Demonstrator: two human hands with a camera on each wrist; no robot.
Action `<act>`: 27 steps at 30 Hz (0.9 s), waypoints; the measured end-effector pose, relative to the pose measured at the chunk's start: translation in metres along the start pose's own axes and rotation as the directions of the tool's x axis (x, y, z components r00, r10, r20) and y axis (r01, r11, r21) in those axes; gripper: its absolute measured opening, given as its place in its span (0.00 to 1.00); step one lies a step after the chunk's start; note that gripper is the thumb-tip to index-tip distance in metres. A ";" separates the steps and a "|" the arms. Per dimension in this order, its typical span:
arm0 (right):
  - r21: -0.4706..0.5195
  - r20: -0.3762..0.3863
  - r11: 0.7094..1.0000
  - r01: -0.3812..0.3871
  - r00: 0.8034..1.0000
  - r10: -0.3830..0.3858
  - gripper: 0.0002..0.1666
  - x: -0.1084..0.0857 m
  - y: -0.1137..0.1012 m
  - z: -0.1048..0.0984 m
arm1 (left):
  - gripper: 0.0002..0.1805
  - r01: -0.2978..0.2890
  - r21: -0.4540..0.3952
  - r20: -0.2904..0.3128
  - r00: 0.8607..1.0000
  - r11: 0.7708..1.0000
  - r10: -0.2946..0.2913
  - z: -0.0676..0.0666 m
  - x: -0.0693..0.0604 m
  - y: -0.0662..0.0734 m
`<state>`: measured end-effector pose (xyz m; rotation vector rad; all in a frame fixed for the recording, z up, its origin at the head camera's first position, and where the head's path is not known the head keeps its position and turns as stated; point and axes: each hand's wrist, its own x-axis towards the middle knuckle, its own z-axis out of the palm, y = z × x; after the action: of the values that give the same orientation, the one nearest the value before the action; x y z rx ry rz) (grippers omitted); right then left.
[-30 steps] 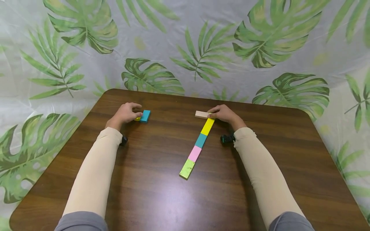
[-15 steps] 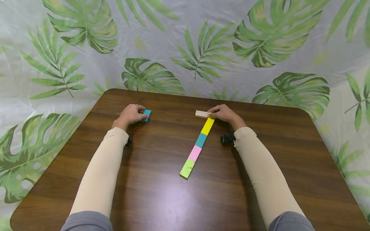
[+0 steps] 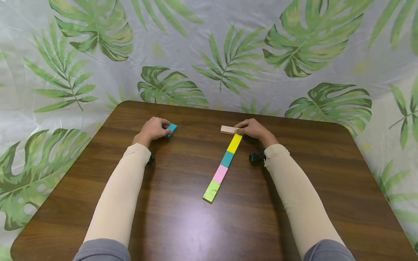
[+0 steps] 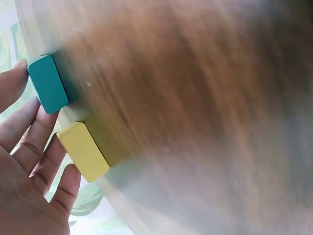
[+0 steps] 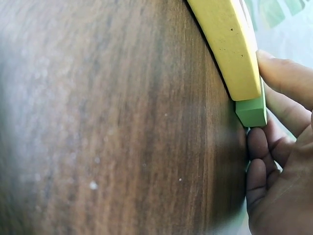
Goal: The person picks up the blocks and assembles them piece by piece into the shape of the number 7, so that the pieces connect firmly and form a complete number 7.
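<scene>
In the head view my left hand [image 3: 154,128] pinches a blue wooden block [image 3: 171,129] between thumb and fingers. Seen from the left wrist, a yellow block [image 4: 84,152] lies below the blue block [image 4: 48,84], against the lower fingers. On the right, my right hand [image 3: 253,129] holds the right end of a pale wooden block [image 3: 227,129], at the top of a slanting row. That row runs down through yellow [image 3: 234,143], teal [image 3: 226,158], pink [image 3: 220,174] and lime [image 3: 211,191] blocks. A green block end [image 5: 252,113] shows by the fingers in the right wrist view; whether it belongs to the pale block cannot be told.
The blocks lie on a brown wooden table [image 3: 183,224] with rounded corners. Behind its far edge hangs a pale cloth [image 3: 241,21] printed with green leaves. Bare tabletop lies between the left hand and the row.
My left hand has moved onto the blue block and shifted right with it; the block has turned slightly. The yellow block beside it is now hidden in the head view. My right hand stays put.
</scene>
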<state>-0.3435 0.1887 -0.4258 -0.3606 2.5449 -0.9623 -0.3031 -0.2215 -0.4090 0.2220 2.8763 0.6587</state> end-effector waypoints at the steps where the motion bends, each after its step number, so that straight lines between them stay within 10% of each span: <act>1: -0.001 -0.002 1.000 0.001 1.000 -0.001 0.25 0.000 0.000 0.000 | 0.28 -0.003 0.009 0.001 1.000 1.000 0.003 0.000 0.000 0.001; 15: -0.007 0.000 1.000 0.001 1.000 -0.001 0.26 0.001 0.001 -0.001 | 0.24 -0.106 0.084 0.037 0.994 0.991 0.103 0.012 0.022 0.042; 27: 0.004 -0.013 1.000 -0.004 1.000 0.004 0.25 -0.002 0.000 0.001 | 0.23 -0.154 -0.031 0.083 0.984 0.988 0.156 0.028 0.039 0.061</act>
<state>-0.3416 0.1885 -0.4258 -0.3490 2.5537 -0.9715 -0.3284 -0.1481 -0.4124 0.4631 2.7876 0.6935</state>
